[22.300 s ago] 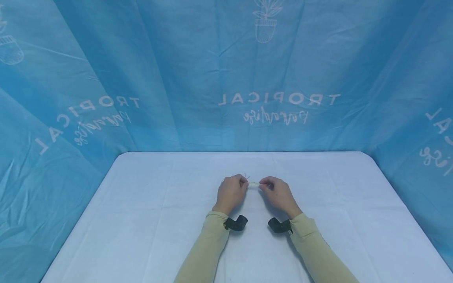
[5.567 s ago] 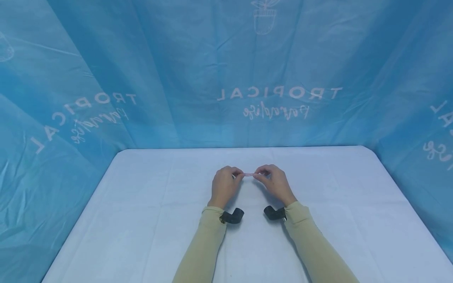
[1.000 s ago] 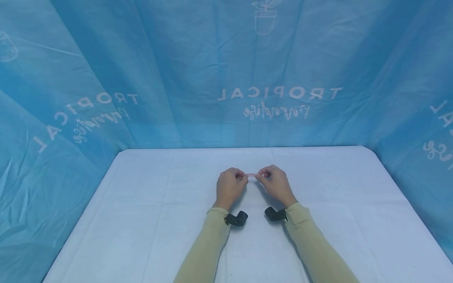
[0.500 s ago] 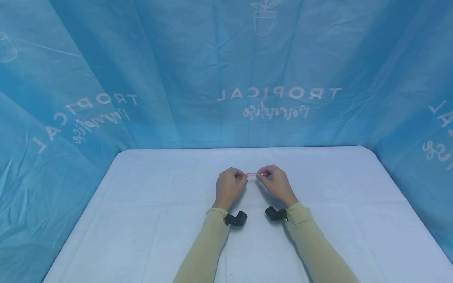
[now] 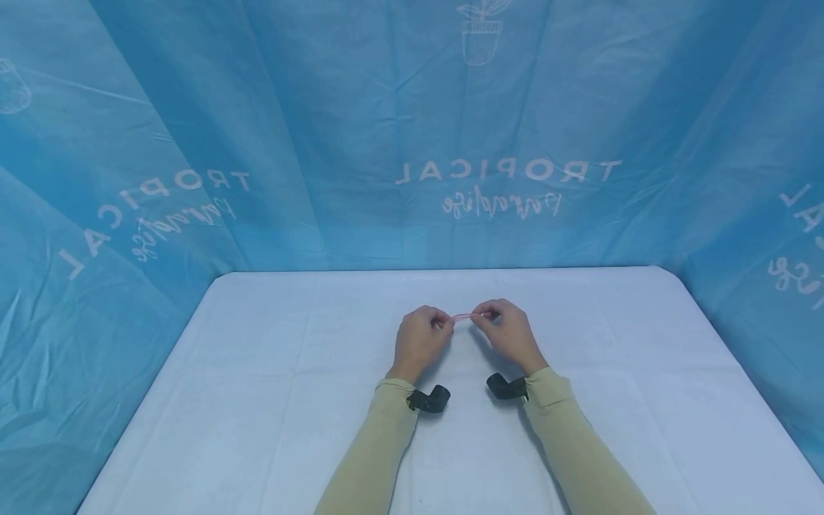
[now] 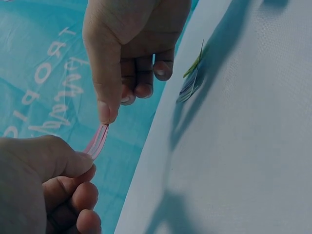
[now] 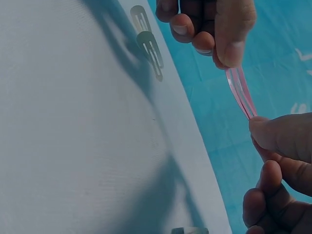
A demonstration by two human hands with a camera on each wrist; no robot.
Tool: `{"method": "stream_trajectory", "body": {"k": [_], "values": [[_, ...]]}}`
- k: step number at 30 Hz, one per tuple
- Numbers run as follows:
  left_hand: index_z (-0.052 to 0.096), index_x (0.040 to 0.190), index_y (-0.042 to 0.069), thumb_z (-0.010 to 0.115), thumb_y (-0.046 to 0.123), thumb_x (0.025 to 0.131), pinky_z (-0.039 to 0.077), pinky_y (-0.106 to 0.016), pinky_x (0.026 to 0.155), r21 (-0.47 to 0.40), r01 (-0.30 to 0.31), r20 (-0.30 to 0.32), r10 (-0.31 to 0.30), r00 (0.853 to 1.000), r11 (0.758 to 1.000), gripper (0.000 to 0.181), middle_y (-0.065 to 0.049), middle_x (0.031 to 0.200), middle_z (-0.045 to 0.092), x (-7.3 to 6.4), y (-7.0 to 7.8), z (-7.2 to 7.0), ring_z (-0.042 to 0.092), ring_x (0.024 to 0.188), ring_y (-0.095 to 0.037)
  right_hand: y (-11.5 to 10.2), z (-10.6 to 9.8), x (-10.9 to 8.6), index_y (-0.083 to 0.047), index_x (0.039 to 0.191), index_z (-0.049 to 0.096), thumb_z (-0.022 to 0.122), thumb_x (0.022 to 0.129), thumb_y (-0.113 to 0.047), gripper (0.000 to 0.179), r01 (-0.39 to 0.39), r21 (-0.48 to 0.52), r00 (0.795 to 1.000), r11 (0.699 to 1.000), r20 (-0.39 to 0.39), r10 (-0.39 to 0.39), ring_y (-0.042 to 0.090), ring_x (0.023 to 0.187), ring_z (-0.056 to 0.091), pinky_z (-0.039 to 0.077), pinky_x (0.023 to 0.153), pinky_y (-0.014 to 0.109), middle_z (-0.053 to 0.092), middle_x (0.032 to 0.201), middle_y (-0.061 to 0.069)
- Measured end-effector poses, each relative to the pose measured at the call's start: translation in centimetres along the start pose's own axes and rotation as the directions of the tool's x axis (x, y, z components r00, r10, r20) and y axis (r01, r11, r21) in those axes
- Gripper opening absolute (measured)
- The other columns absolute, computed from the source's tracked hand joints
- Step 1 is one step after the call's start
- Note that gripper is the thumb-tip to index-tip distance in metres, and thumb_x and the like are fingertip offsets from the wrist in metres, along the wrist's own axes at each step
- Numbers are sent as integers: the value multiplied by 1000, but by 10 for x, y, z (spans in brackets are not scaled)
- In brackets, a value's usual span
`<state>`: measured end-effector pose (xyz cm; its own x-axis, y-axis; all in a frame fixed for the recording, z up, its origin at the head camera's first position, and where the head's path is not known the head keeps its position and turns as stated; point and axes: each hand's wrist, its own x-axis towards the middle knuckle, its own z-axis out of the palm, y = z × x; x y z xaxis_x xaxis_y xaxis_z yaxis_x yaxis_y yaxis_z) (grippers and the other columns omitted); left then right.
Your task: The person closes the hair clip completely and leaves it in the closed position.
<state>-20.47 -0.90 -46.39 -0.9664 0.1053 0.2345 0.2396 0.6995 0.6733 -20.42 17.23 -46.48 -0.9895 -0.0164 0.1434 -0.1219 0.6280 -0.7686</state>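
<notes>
Between the two hands, above the far part of the table, is a slim pink snap hair clip. My left hand pinches one end between thumb and fingers. The other end is pinched by my right hand. In the left wrist view the clip is slightly bowed, with pale slits between its pink strips. The right wrist view shows the clip bowed too, its ends hidden under the fingertips.
On the white table lie a pale clip and an olive clip, beneath the hands' shadows. The left wrist view shows a green-and-bluish clip shape. A blue curtain surrounds the table's back and sides.
Long before, the hands held a whitish strip with dark thin strands by the left hand; later, a pink one. In the last half second my right hand shifted slightly right, showing more clip.
</notes>
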Motion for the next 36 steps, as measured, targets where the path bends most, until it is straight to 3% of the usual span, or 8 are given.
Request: {"method": "stream_trajectory", "body": {"k": [6, 13, 36], "values": [[77, 94, 9, 72, 22, 92, 45, -26, 66, -12, -23, 15, 23, 1000, 1000, 14, 2, 81, 65, -1, 1, 1, 54, 69, -11, 1, -4, 1, -2, 104, 70, 67, 96, -19, 19, -32, 44, 999, 998, 23, 31, 25, 76, 59, 49, 59, 33, 63, 97, 14], [77, 94, 10, 73, 24, 93, 44, -26, 67, 3, -50, 25, 50, 998, 999, 15, 3, 81, 65, -2, 1, 3, 53, 69, -10, 0, -7, 1, -3, 105, 70, 65, 97, -21, 21, -47, 37, 998, 998, 31, 46, 26, 83, 57, 47, 65, 33, 64, 97, 12], [77, 98, 10, 72, 23, 93, 48, -26, 71, 55, -105, 140, 96, 985, 993, 14, 1, 89, 69, -6, 9, 7, 58, 75, -10, 5, -12, 4, -4, 102, 70, 65, 98, -19, 17, -29, 32, 999, 999, 33, 28, 24, 83, 58, 45, 68, 34, 68, 95, 10]]}}
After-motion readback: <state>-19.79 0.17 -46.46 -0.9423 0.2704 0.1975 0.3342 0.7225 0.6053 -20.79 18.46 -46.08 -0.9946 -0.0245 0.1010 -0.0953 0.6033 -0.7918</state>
